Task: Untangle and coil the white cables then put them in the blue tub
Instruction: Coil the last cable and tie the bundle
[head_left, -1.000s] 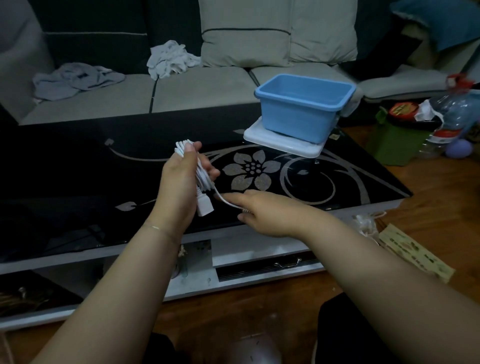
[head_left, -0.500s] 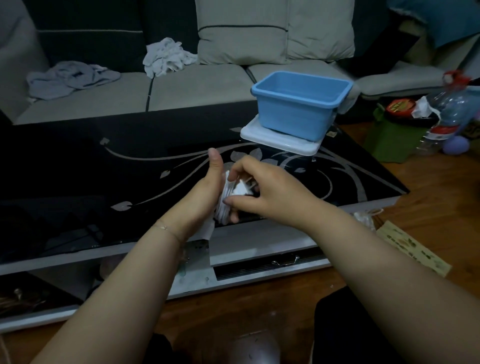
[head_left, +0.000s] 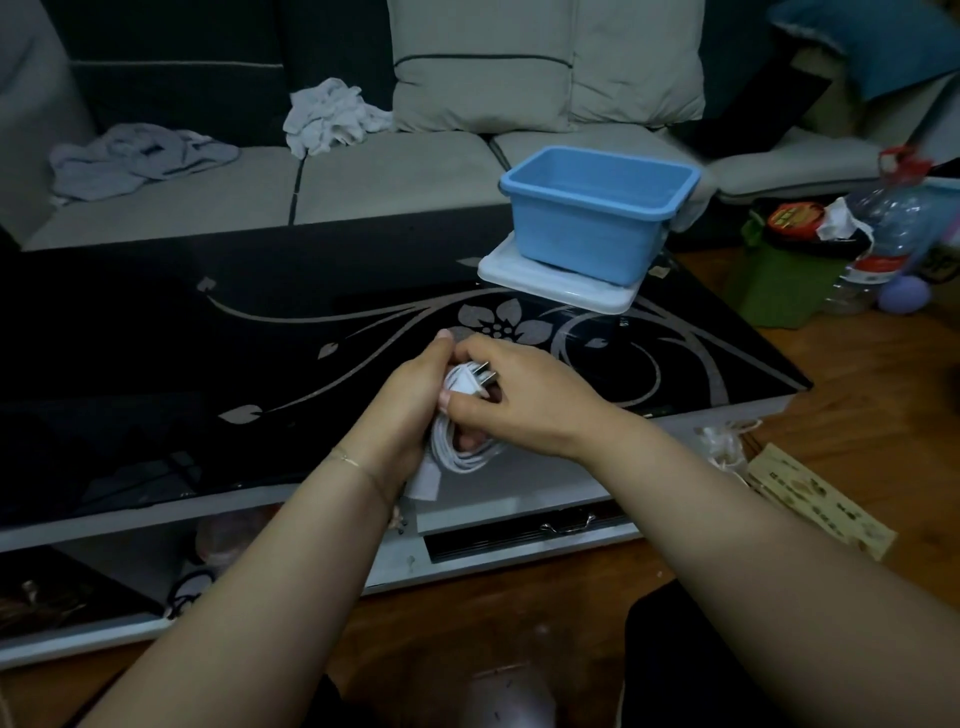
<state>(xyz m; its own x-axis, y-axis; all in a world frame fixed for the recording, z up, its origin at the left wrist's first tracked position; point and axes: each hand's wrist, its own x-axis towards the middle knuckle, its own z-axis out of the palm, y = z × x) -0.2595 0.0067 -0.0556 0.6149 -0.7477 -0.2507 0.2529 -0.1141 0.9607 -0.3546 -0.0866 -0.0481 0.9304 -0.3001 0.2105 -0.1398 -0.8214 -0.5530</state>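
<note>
Down at the bottom, both forearms reach in over a wooden floor (head_left: 857, 374). The left hand (head_left: 410, 410) has a thin bracelet (head_left: 358, 465) on the wrist and is wrapped around a coiled white cable (head_left: 462, 452), with the loops hanging out under the palm and a white plug block (head_left: 425, 480) poking down by the wrist. The right hand (head_left: 524, 395) is right up against it, fingers curled and pinching the other white plug (head_left: 470, 382), whose two metal prongs stick out toward the right. So both hands are closed on the same bundle, which sits in the air just over the near edge of the desk (head_left: 156, 364).

The desk top is glossy black glass with a pale flower-and-vine pattern, and there's a white drawer (head_left: 519, 512) under the front edge. Off to the right on the floor lies a printed paper packet (head_left: 821, 499).

Farther back on the right part of the desk, a blue tub (head_left: 597, 218) sits on a white lid (head_left: 561, 283). I can't see anything in it from this angle. Right of the desk there's a green bin (head_left: 779, 280) and a clear plastic bottle (head_left: 883, 218).

Behind it all is a grey sofa (head_left: 389, 176) with crumpled cloths (head_left: 332, 117) on the seat and a big cushion (head_left: 483, 67).
</note>
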